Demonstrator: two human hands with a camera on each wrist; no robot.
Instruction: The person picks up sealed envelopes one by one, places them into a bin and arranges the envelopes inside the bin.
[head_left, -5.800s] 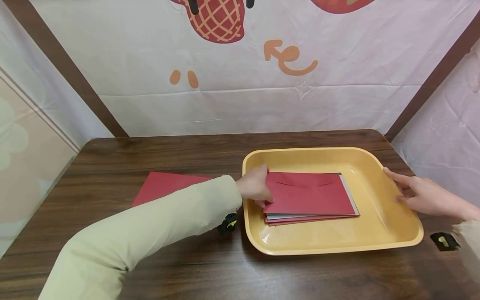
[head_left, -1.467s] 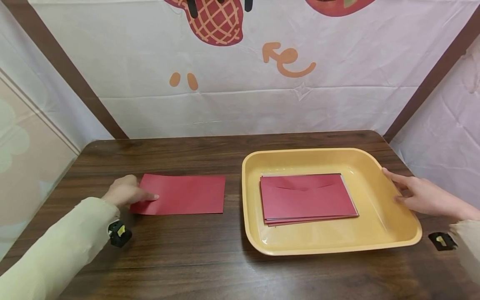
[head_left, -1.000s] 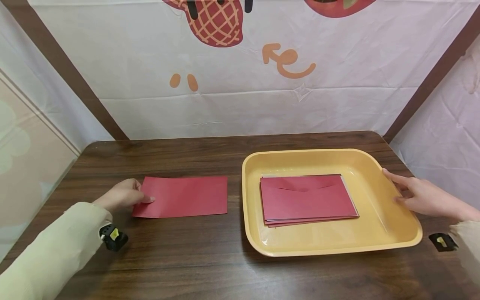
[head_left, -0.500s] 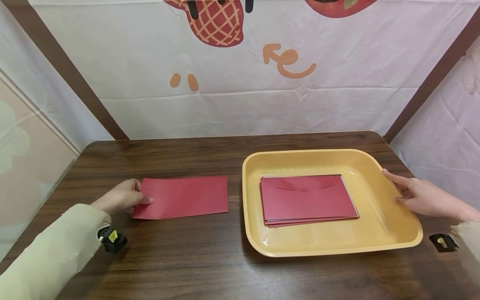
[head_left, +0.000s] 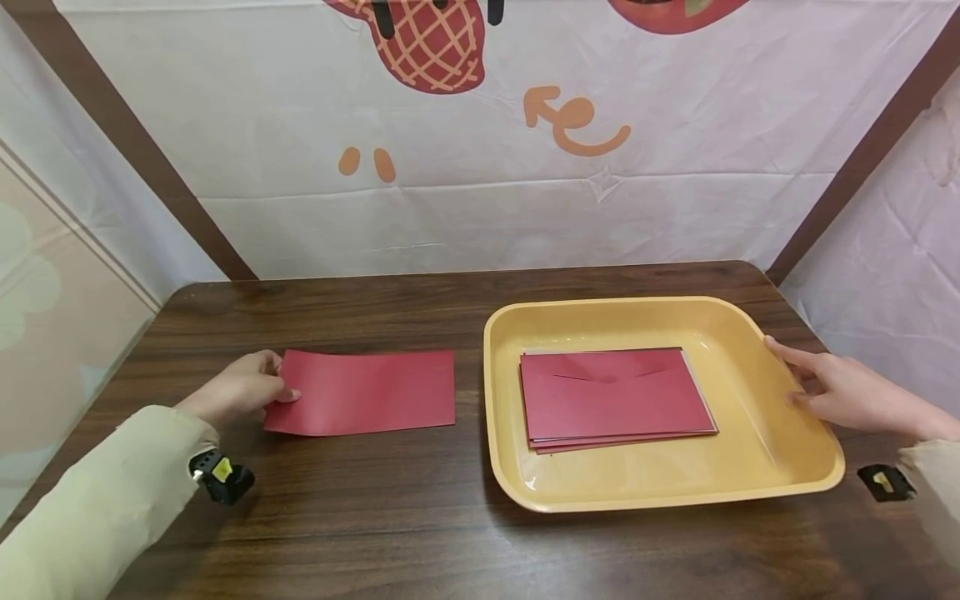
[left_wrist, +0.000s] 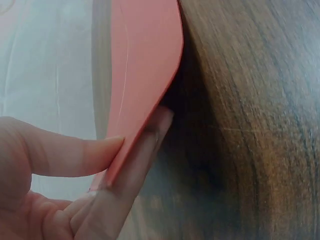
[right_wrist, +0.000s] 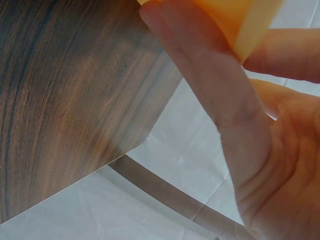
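Note:
My left hand point(head_left: 243, 387) pinches the left short end of a red envelope point(head_left: 375, 392) on the left of the table. In the left wrist view the thumb lies on top of the envelope point(left_wrist: 145, 55) and fingers are underneath, with that end bent up from the wood. My right hand point(head_left: 847, 392) holds the right rim of a yellow tray point(head_left: 750, 492), and the right wrist view shows fingers on both sides of the tray edge point(right_wrist: 257, 30). Inside the tray lies a slightly uneven stack of envelopes point(head_left: 615, 400), a red one with its flap line showing on top.
The dark wood-grain table point(head_left: 360, 517) has rounded far corners. A pale printed cloth point(head_left: 300, 108) hangs behind it, with more cloth at both sides. Bare wood separates the single envelope from the tray.
My left hand has gone from the stack in the tray to the envelope on the left and gripped its end. Lately it shifts only slightly. My right hand stays at the tray rim.

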